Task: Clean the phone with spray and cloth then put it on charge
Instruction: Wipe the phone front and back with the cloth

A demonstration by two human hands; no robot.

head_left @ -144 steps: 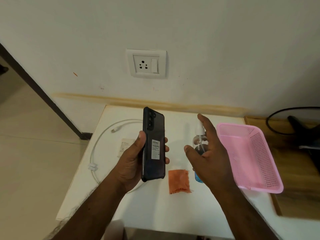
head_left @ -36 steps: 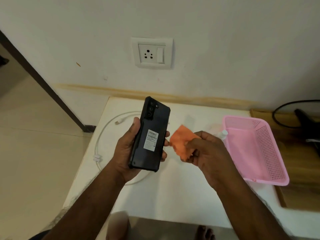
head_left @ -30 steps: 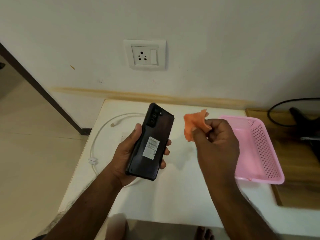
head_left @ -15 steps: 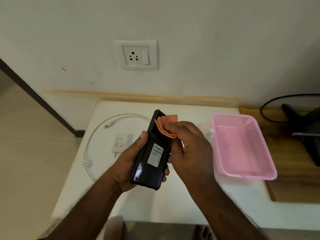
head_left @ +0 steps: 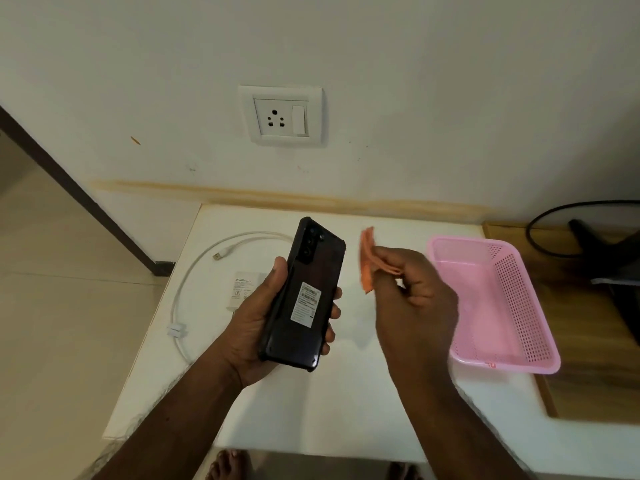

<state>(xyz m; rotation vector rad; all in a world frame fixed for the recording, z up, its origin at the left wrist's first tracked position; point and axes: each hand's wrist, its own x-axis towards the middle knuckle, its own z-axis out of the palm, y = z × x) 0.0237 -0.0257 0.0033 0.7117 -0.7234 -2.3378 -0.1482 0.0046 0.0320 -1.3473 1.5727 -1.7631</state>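
My left hand [head_left: 258,325] grips a black phone [head_left: 304,294] above the white table [head_left: 339,403], its back with cameras and a white sticker facing me. To the right, my right hand [head_left: 414,299] pinches a small orange cloth [head_left: 367,261], held a short gap away from the phone and not touching it. A white charging cable [head_left: 194,271] loops on the table's left part, with a white charger adapter [head_left: 242,285] beside it, partly behind my left hand. The wall socket [head_left: 282,116] sits above the table. The spray bottle is hidden.
A pink perforated basket [head_left: 512,306] stands on the table's right side, right behind my right hand. Beyond it is a wooden surface [head_left: 588,375] with a black cable and a dark object. The floor drops off left of the table.
Half a second ago my right hand pressed the cloth on the phone's top edge; it has since pulled away to the right with the cloth. My left hand keeps its hold on the phone.
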